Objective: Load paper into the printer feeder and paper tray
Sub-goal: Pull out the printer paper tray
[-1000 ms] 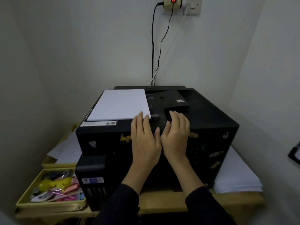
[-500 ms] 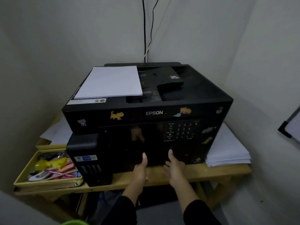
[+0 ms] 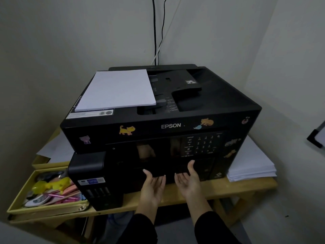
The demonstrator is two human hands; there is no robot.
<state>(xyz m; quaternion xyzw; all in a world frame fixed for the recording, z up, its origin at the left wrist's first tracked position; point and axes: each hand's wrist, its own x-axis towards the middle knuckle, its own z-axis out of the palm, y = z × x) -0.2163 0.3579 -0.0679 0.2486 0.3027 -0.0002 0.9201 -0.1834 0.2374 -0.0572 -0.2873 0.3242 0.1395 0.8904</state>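
Corner bench (image 3: pixel 228 188): our left hand (image 3: pixel 152 186) and right hand (image 3: pixel 190 180), palms up, released, under printer (image 3: pixel 175 125) front; next, pull out paper tray.

Matt black plastic printer (image 3: pixel 219 103) with glossy front panel (image 3: pixel 158 152), smooth white paper (image 3: pixel 116 89), pale wooden table (image 3: pixel 237 188)

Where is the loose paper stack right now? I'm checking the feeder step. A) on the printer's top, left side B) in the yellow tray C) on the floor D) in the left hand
A: the paper lies flat on the printer top, left of the feeder; both hands are low at the front.
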